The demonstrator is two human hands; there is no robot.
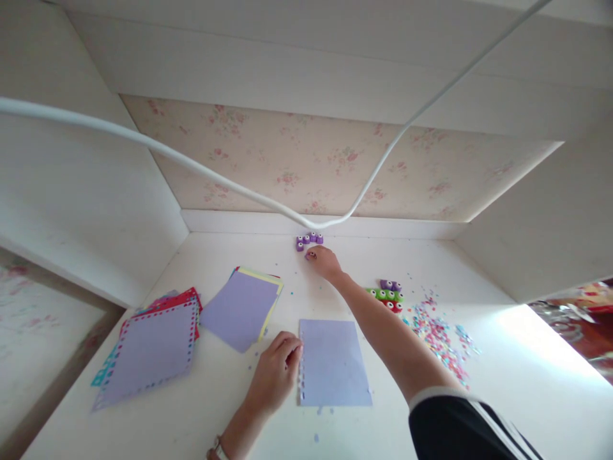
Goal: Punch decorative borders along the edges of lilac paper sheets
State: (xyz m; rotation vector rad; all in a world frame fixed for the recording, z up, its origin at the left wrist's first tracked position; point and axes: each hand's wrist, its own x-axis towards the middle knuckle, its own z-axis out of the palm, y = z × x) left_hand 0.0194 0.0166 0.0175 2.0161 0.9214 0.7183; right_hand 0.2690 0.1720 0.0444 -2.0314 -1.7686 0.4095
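A sheet of light purple paper (335, 367) lies in front of me, with a row of small holes down its left edge. My left hand (274, 374) rests at that edge, fingers curled in and closed at the paper's upper left. Stretched out to the back of the table, my right hand (324, 262) pinches a small purple craft punch (311, 255), mostly covered by the fingers. Just behind it stand several more purple punches (313, 236), each with a white ring and dark centre on top.
Green punches (384, 294), red punches (393, 306) and purple ones sit right of my forearm. Colourful paper confetti (440, 335) is scattered beyond them. To the left lie a stack of plain sheets (242, 306) and hole-edged sheets (153, 348). A white cable (230, 186) hangs across the view.
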